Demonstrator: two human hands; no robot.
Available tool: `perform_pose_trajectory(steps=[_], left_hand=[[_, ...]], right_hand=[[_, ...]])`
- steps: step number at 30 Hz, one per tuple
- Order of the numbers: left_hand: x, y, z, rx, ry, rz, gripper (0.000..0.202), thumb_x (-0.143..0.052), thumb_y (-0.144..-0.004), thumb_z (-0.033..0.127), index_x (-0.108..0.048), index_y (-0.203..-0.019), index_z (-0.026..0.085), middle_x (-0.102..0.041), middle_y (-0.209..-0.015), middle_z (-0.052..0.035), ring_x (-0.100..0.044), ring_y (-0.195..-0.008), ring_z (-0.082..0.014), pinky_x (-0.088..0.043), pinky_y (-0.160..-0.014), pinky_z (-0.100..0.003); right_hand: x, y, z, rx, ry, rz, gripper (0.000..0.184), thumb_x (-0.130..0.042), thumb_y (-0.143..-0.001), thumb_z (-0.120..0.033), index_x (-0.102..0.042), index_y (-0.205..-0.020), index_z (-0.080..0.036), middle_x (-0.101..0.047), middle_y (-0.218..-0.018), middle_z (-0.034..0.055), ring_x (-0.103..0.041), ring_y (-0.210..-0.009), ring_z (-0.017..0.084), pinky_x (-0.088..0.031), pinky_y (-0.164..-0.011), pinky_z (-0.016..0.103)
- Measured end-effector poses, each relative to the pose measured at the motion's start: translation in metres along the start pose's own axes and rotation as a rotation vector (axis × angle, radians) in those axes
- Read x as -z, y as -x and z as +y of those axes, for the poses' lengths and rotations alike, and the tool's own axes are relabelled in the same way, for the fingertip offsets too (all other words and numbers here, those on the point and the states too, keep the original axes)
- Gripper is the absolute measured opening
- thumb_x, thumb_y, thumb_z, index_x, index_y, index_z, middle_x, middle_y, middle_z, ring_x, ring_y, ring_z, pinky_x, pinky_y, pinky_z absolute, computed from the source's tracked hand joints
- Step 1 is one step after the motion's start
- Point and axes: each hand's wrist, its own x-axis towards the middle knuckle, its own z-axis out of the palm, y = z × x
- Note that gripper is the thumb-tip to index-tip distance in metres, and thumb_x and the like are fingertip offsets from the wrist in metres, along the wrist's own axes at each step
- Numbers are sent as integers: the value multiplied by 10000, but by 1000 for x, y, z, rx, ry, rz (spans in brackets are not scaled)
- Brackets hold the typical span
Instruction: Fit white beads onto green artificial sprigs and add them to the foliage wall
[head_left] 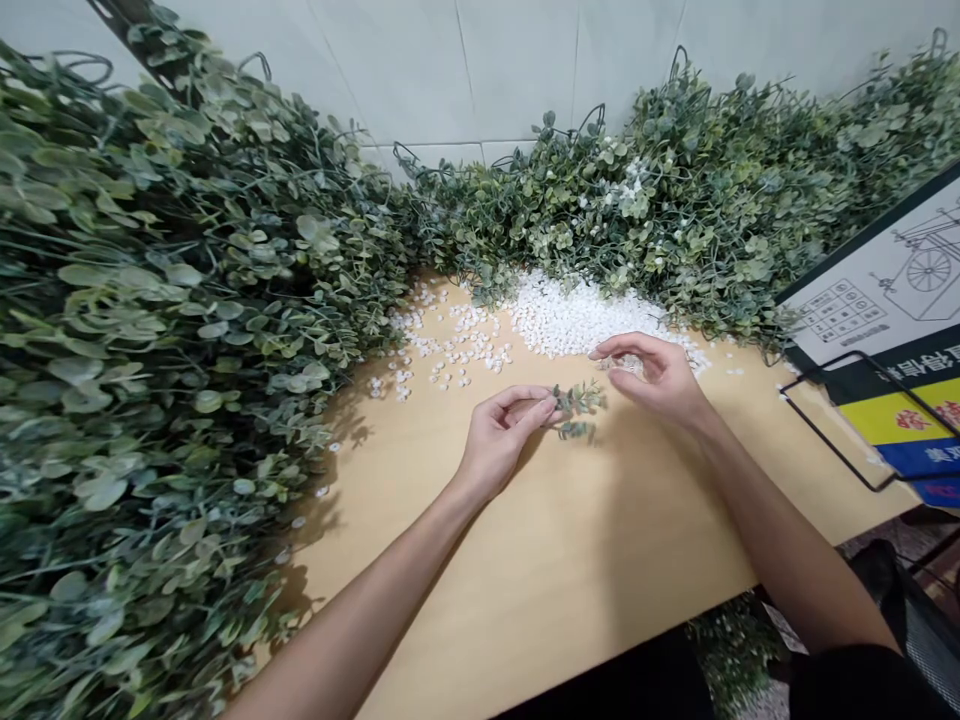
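Observation:
My left hand (504, 435) pinches a small sprig of artificial eucalyptus-like leaves (579, 398) between thumb and fingers, its leafy end pointing right. To the right of the sprig hovers my right hand (651, 375), palm turned left, thumb and fingers apart with nothing visible between them. Just behind the right hand lies a heap of small white plastic pieces (577, 315), too small to make out in detail. More of the same loose white pieces (465, 345) are scattered to the left of the heap.
Large bunches of artificial greenery (187, 330) crowd the table's left side, and more foliage (712, 210) lines the back by the tiled wall (517, 70). A printed board (892, 300) and a black wire frame (832, 440) stand at the right of the wooden table (525, 600).

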Motion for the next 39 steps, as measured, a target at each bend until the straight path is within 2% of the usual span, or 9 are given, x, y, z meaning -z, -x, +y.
perform_pose_trajectory(steps=[4,7,13,17,24,27,31,35,39], left_hand=[[1,-3,-3,-22,-45,69,274,-864,-807,410,-785,-918,171,-772,-920,-41,-717,-678,-113,-599,-733,-241],[1,-3,-3,-74,-107,73,288,-847,-817,434,-776,-912,170,-750,-973,-46,-698,-701,-116,-590,-720,-248],[0,1,-1,-120,-145,56,316,-806,-852,468,-718,-891,167,-694,-781,-22,-651,-658,-127,-543,-660,-247],[-2,2,-1,-110,-137,29,317,-764,-892,484,-668,-925,184,-669,-766,-12,-628,-643,-129,-528,-651,-252],[-8,6,0,-190,-182,88,353,-710,-915,554,-602,-963,221,-559,-783,22,-520,-672,-117,-450,-624,-216],[-8,7,-1,-200,-198,122,357,-700,-920,561,-580,-980,231,-533,-782,29,-511,-673,-118,-451,-627,-220],[-7,5,-1,-186,-116,128,333,-702,-931,529,-540,-1002,247,-527,-714,51,-518,-637,-114,-459,-621,-218],[-4,1,-1,-215,-59,154,318,-737,-919,477,-546,-1037,252,-530,-670,64,-506,-601,-109,-429,-590,-212],[0,-2,-5,-244,-18,194,301,-781,-894,427,-601,-1058,249,-585,-766,45,-525,-680,-104,-436,-653,-206]], right_hand=[[-4,4,-9,-59,-268,-241,400,-804,-868,-232,-706,-1256,-240,-748,-1245,82,-733,-1066,219,-582,-990,399],[-11,6,-11,-72,-316,-286,461,-860,-825,-246,-704,-1259,-229,-743,-1240,90,-723,-1036,203,-594,-969,383],[-32,9,-13,-18,-260,-198,364,-853,-814,-233,-743,-1160,-206,-759,-1097,68,-715,-959,179,-597,-879,334],[-42,10,-13,-24,-284,-134,301,-857,-813,-223,-751,-1095,-228,-743,-1062,51,-704,-957,176,-594,-860,327],[-63,15,-16,-181,-492,-119,537,-991,-628,-295,-671,-1058,-260,-698,-1136,52,-709,-1007,220,-631,-930,404],[-69,16,-18,-226,-567,-90,563,-979,-652,-266,-631,-1094,-274,-690,-1141,45,-713,-988,207,-638,-896,380],[-68,14,-20,-274,-663,-27,422,-913,-749,-239,-616,-1048,-256,-667,-1128,25,-711,-950,166,-628,-862,326],[-62,12,-17,-305,-656,-55,424,-915,-740,-234,-624,-1048,-238,-665,-1116,27,-704,-895,145,-613,-801,288],[-49,7,-15,-330,-585,-91,453,-907,-735,-288,-616,-1079,-237,-697,-1092,49,-713,-880,171,-613,-771,312]])
